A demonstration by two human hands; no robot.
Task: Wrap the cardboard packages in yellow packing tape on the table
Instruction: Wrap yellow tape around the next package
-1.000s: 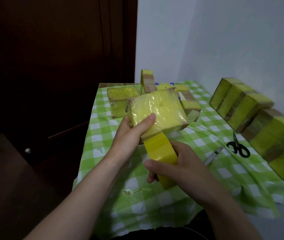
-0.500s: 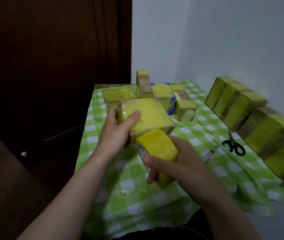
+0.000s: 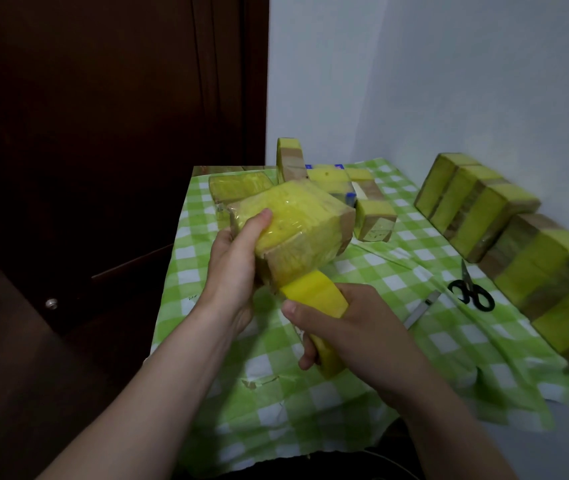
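Package [image 3: 297, 230] is held above the middle of the cloth [image 3: 311, 393]. The left hand [image 3: 238, 268] grips its left side, thumb on top. Roll [image 3: 314, 296] sits just under the package, touching its lower near edge, gripped by the right hand [image 3: 356, 327], which is right of and nearer than the left hand. Behind the package, back packages [image 3: 376, 220] lie clustered at the far end of the cloth, with an upright package [image 3: 290, 159] at the rear. Row of packages [image 3: 477, 206] runs along the right wall [image 3: 484, 81]. Scissors [image 3: 472, 292] lie on the cloth just left of the row. Cutter [image 3: 421, 308] lies between scissors and right hand. Door [image 3: 103, 133] is left of the cloth.
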